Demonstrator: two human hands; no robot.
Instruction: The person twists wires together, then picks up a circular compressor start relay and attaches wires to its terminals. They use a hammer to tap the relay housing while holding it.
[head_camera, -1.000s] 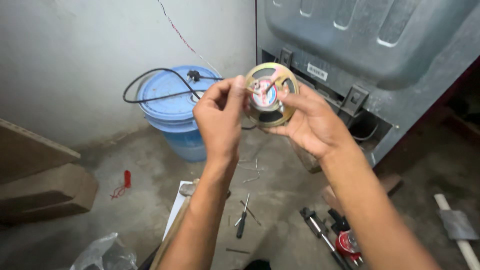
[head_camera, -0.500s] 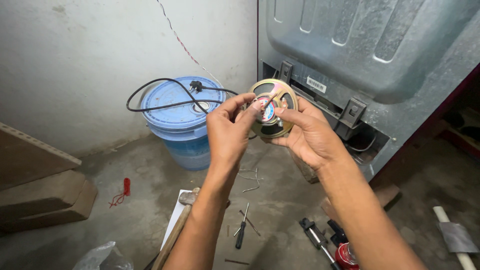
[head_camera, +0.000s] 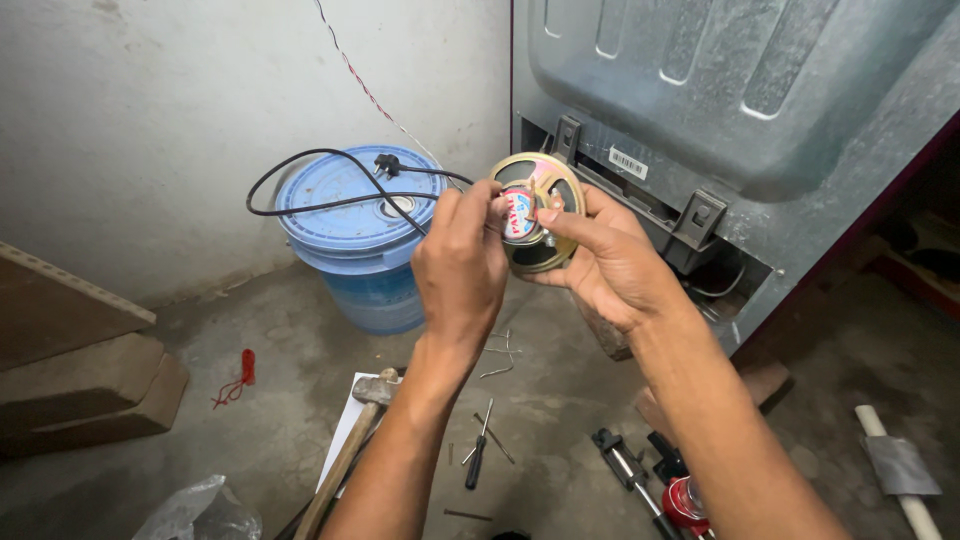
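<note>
The person holds a small round speaker (head_camera: 535, 212) up at chest height, its back with the magnet and coloured label turned toward them. The right hand (head_camera: 610, 265) cups it from behind and below, fingers wrapped around the metal frame and the thumb laid across the label. The left hand (head_camera: 462, 262) comes in from the other side, its fingertips pinched narrow at the centre of the speaker, seemingly on a terminal or a thin wire there; I cannot tell exactly what they pinch.

Just behind the speaker stands the grey back panel of an appliance (head_camera: 720, 100), and to the left a blue lidded bucket (head_camera: 358, 235) with a black power cord (head_camera: 330, 195) lying across its lid. On the concrete floor below lie a hammer (head_camera: 350, 445), a small screwdriver (head_camera: 478, 450), a few loose nails, and some pliers (head_camera: 625, 470) near a red can.

What worries me: the speaker hangs over bare concrete on one hand's grip, so a slip while the other hand picks at it could drop it and dent the frame. Tugging hard at the centre could also snap a fine lead, and a knee could land on those scattered nails
</note>
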